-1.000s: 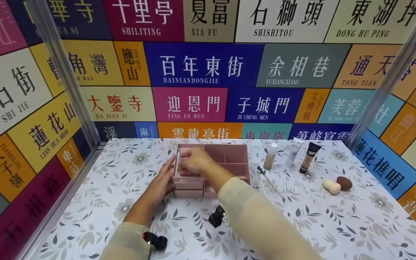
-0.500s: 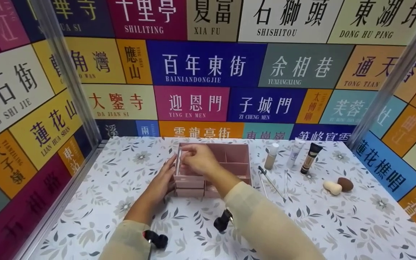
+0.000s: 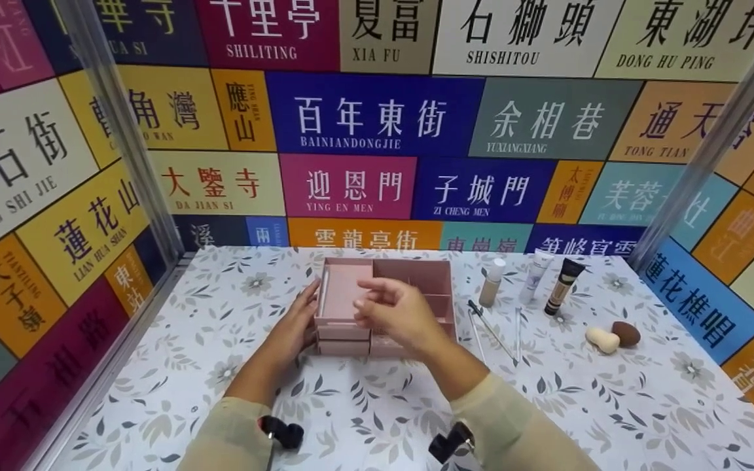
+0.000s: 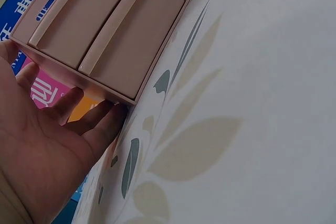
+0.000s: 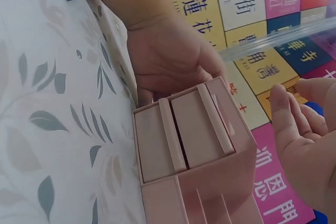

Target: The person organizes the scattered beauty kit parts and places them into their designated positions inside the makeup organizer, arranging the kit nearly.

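A pink desktop organizer (image 3: 411,275) with drawers at its front left and divided compartments at the right stands on the table. My left hand (image 3: 295,327) rests against its left side; in the left wrist view, the fingertips (image 4: 73,98) touch the side wall beside two drawers (image 4: 139,30) with long pull strips. Over the middle of the organizer is my right hand (image 3: 403,317), its fingers loosely bent with nothing between them. The right wrist view shows this right hand (image 5: 310,124) above the organizer, thumb and fingers apart. Part of the right compartments is hidden behind it.
Right of the organizer lie thin brush-like sticks (image 3: 496,333). Behind them stand a white-capped bottle (image 3: 491,284), a white tube (image 3: 535,278) and a black-capped tube (image 3: 561,288). Farther right are a cream sponge (image 3: 601,340) and a brown sponge (image 3: 626,333). Printed panels enclose the table.
My right hand has lifted out of the organizer's left part and moved right and toward me, its fingers loosening. The pink top at the left now shows. My left hand has stayed put.
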Available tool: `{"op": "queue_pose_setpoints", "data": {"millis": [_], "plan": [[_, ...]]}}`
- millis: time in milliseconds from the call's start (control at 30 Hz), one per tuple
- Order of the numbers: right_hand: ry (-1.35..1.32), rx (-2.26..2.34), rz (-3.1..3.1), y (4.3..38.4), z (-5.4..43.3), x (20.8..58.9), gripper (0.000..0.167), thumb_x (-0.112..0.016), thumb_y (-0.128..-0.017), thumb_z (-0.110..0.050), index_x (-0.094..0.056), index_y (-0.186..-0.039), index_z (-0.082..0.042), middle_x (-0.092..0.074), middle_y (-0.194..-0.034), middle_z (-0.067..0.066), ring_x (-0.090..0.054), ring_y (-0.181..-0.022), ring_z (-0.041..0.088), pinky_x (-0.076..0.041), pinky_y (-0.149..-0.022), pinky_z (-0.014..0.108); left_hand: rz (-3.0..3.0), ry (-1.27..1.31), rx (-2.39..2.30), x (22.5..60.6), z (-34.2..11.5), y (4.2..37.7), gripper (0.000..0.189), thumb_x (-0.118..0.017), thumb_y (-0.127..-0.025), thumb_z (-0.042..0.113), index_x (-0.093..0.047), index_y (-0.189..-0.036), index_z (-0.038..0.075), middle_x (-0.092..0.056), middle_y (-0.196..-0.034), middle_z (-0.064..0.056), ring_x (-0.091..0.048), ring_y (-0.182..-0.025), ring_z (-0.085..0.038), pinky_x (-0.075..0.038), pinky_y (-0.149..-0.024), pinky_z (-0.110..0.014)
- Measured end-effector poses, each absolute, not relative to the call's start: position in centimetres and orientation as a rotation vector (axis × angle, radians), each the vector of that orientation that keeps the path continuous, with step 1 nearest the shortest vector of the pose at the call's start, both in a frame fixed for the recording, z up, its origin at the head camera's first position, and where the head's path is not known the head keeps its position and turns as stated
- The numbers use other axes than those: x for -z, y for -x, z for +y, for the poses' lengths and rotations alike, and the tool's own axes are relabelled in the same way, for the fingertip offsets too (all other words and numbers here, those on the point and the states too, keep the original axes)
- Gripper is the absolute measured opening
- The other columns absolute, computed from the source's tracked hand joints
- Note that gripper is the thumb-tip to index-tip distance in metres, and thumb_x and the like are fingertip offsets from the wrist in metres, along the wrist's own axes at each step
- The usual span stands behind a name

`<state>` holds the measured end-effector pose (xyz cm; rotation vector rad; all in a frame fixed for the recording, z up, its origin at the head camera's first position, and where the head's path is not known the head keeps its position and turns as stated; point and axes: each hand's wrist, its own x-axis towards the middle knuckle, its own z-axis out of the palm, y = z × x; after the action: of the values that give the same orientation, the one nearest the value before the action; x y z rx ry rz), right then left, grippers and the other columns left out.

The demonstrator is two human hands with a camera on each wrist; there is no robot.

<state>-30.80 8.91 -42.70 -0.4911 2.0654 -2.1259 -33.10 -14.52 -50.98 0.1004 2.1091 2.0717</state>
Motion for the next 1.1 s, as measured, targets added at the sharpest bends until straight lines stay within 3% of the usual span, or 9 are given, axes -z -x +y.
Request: {"op": "queue_pose_setpoints", "data": {"millis": [133,300,600,867,1100], "plan": [[0.495,2.157,2.046,30.2,10.5,43.1,0.050,-0.076,-0.096,-0.001,-0.062,-0.143,0.004,-0.076,-0.108,0.016,-0.079,-0.085,0.022,-0.069,-0.083,0.041,2.123,-0.096,-2.054,51.0,-14.5,33.1,0.051,-0.041,-0.113,0.051,-0.030,-0.163,0.056,-0.024,-0.179,-0.002,-0.043,-0.158,-0.036,-0.037,-0.129,-0.058],[0.456,2.149,2.054,29.5,12.5,43.3,0.051,-0.076,-0.096,-0.001,-0.060,-0.144,0.006,-0.076,-0.102,0.007,-0.078,-0.086,0.023,-0.069,-0.084,0.040,2.133,-0.097,-2.039,51.0,-14.4,33.1,0.051,-0.040,-0.113,0.051,-0.030,-0.163,0.057,-0.024,-0.179,-0.001,-0.040,-0.159,-0.037,-0.036,-0.130,-0.059],[0.358,2.165,2.150,29.4,17.5,43.7,0.048,-0.075,-0.098,-0.005,-0.061,-0.143,0.004,-0.073,-0.100,0.004,-0.077,-0.084,0.023,-0.068,-0.083,0.036,2.125,-0.137,-2.066,51.0,-14.6,33.1,0.054,-0.039,-0.115,0.046,-0.028,-0.167,0.049,-0.022,-0.180,-0.006,-0.039,-0.160,-0.038,-0.036,-0.129,-0.058],[0.313,2.128,2.223,29.7,21.7,44.4,0.052,-0.072,-0.100,-0.004,-0.055,-0.147,0.008,-0.073,-0.100,0.002,-0.076,-0.086,0.019,-0.068,-0.085,0.034,2.134,-0.108,-2.050,51.1,-14.7,33.1,0.051,-0.039,-0.114,0.049,-0.029,-0.164,0.055,-0.020,-0.180,-0.005,-0.037,-0.160,-0.043,-0.035,-0.129,-0.061],[0.182,2.132,2.279,30.5,26.2,44.7,0.051,-0.071,-0.102,-0.005,-0.054,-0.149,0.006,-0.072,-0.101,0.000,-0.074,-0.090,0.013,-0.067,-0.086,0.030,2.145,-0.066,-2.025,50.9,-14.7,33.0,0.048,-0.039,-0.113,0.053,-0.031,-0.159,0.063,-0.022,-0.180,0.001,-0.036,-0.161,-0.038,-0.034,-0.130,-0.060]]}}
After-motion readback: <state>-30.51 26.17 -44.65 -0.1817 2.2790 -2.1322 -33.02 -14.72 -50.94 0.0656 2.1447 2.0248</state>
